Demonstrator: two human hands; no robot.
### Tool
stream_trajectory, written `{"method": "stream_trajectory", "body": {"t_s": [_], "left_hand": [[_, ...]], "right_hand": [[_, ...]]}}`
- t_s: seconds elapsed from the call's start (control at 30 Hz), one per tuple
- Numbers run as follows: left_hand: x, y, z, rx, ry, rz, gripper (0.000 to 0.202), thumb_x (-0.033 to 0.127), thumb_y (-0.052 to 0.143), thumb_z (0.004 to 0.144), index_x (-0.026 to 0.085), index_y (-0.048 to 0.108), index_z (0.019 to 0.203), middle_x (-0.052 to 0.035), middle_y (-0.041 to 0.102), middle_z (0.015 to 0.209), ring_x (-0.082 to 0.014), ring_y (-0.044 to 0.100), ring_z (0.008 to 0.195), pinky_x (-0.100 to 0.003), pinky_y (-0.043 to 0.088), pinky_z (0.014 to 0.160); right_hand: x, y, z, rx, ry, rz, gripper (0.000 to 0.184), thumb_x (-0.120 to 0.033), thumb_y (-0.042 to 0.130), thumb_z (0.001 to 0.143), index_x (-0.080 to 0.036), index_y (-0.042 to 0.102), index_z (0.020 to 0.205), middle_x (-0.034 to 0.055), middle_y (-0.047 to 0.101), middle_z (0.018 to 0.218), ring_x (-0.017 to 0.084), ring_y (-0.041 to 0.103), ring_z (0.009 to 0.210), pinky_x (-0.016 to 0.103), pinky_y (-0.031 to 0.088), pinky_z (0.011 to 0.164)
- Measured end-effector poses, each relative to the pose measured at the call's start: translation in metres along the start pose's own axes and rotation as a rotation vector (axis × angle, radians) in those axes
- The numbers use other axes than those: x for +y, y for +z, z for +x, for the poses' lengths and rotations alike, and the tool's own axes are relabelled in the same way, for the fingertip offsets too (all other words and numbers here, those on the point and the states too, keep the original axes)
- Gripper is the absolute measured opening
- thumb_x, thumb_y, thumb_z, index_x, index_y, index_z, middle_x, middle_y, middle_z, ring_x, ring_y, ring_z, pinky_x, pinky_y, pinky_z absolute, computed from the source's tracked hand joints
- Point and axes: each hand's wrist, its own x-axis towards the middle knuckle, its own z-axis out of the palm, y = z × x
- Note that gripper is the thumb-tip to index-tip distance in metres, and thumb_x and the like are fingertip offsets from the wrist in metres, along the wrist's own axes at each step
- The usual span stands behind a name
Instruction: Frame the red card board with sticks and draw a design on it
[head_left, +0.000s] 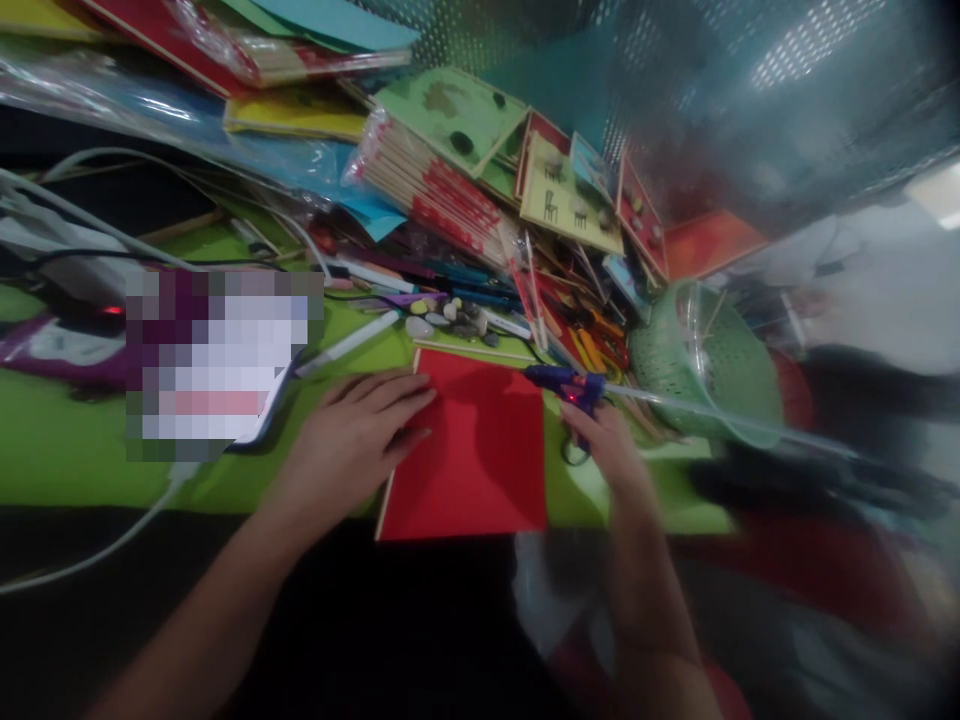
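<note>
Craft workspace, green worktable (52, 450), bundled sticks (439, 190), glue gun (581, 384), pebbles (450, 316)

Behind a dimly lit green tabletop (60, 465) rises a shiny, perforated, bluish-green panel (675, 90), blurred toward the right.

The green tabletop (60, 455) bears pebbles (450, 313), a white marker (365, 335) and a red board (472, 455) jutting past its near edge.

Left fingers (401, 405) lie extended; right fingers (591, 425) curl inward.
</note>
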Motion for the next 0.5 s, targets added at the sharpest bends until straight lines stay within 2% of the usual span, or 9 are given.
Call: {"method": "stream_trajectory", "body": {"t_s": [0.17, 0.27, 0.5], "left_hand": [[-0.0004, 0.0005, 0.0000, 0.009, 0.015, 0.022, 0.037, 0.033, 0.057, 0.103, 0.025, 0.068, 0.137, -0.0044, 0.065, 0.149, -0.0314, 0.061, 0.136, -0.055, 0.046, 0.113], [-0.0008, 0.0009, -0.0002, 0.013, 0.017, 0.027, 0.039, 0.033, 0.058, 0.102, 0.024, 0.067, 0.139, -0.0051, 0.065, 0.149, -0.0316, 0.061, 0.135, -0.055, 0.045, 0.113], [-0.0003, 0.0010, 0.0002, 0.025, 0.011, 0.004, 0.038, 0.032, 0.059, 0.102, 0.026, 0.067, 0.138, -0.0045, 0.066, 0.148, -0.0317, 0.062, 0.135, -0.055, 0.046, 0.113]], "right_hand": [[0.0049, -0.0020, 0.0004, 0.007, 0.009, -0.013, 0.047, -0.066, 0.064, 0.082, -0.022, 0.057, 0.068, -0.0032, 0.050, 0.056, 0.015, 0.046, 0.055, 0.030, 0.031, 0.055], [0.0045, 0.0010, 0.0013, 0.000, -0.011, -0.008, 0.046, -0.066, 0.064, 0.083, -0.021, 0.060, 0.073, -0.0033, 0.052, 0.057, 0.015, 0.047, 0.055, 0.030, 0.032, 0.055], [0.0051, -0.0014, 0.0000, 0.031, -0.015, -0.019, 0.043, -0.063, 0.064, 0.083, -0.023, 0.058, 0.068, -0.0029, 0.050, 0.055, 0.015, 0.046, 0.054, 0.030, 0.030, 0.055]]}}
